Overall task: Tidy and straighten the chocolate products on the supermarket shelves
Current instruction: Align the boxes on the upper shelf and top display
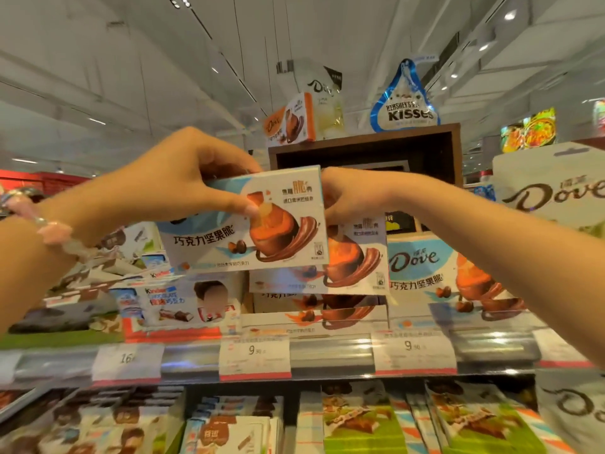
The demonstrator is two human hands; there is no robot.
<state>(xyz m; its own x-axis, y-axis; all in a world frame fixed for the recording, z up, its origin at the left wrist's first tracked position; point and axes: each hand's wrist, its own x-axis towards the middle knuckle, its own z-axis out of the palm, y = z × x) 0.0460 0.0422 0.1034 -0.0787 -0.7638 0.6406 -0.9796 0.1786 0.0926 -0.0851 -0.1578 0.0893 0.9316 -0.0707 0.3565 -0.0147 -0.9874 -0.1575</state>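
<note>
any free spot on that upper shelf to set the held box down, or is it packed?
Mostly packed. The Dove box, gripped by left hand and right hand, hangs above the shorter middle Dove stack, whose top is the only free spot, between the Kinder boxes and the taller right Dove box.

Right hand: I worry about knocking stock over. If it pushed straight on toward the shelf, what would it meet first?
Probably the stacked white-and-blue Dove chocolate boxes just below and behind the right hand, though depth is unclear.

Kisses bag, Dove box, price tag probably 9.90.
</note>
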